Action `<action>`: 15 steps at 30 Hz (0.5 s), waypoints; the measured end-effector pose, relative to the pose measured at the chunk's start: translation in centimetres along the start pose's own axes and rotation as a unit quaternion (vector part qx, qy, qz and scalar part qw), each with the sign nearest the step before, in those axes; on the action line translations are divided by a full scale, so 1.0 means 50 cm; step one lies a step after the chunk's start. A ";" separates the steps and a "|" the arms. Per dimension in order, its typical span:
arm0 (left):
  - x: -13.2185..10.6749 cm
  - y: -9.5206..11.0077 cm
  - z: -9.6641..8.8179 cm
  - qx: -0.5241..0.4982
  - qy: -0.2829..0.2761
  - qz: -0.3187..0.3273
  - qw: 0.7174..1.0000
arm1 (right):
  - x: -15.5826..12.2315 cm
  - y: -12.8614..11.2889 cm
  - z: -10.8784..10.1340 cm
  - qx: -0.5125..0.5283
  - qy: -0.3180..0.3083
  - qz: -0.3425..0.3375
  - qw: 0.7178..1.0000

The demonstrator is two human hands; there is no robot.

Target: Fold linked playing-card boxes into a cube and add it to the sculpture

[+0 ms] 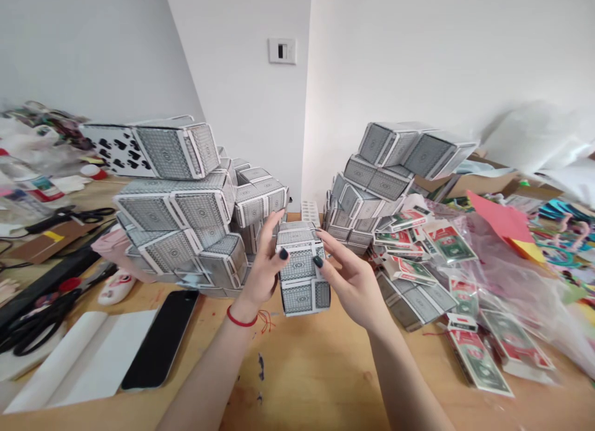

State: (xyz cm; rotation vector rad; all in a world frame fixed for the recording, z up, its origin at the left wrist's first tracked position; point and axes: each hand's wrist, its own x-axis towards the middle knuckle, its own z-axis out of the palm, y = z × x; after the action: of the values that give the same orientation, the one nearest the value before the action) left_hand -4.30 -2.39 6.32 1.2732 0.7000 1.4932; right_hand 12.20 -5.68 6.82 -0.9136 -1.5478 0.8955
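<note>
A block folded from playing cards (298, 294), with grey patterned backs outward, is between my two hands at the centre. My left hand (261, 271) grips its left side, the thumb at the front edge and the fingers reaching toward the back. On the right, my right hand (356, 281) has its thumb on the block's front face and its fingers at the upper edge. Whether the block rests on the table or is lifted, I cannot tell. Stacked card boxes form a tall structure on the left (179, 211) and another on the right (372, 189).
Several red-and-green card packs (450, 242) lie at the right, near a separate card block (413, 297). A black phone (162, 338), open notebook (97, 350) and black scissors (39, 325) lie at the left. Plastic bags (534, 139) and coloured paper (499, 214) crowd the right side.
</note>
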 end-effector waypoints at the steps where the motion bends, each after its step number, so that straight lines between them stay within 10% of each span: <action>1: -0.001 0.004 0.001 0.033 -0.012 0.018 0.999 | -0.001 -0.003 0.000 -0.009 0.005 -0.006 1.000; 15: -0.003 -0.006 0.002 -0.029 -0.060 -0.005 0.998 | -0.004 -0.015 -0.002 -0.094 0.010 -0.071 0.993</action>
State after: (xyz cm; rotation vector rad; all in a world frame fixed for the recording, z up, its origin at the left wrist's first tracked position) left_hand -4.10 -2.45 6.03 1.3021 0.5786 1.4066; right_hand 12.26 -6.17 7.44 -0.9289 -1.6792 0.6450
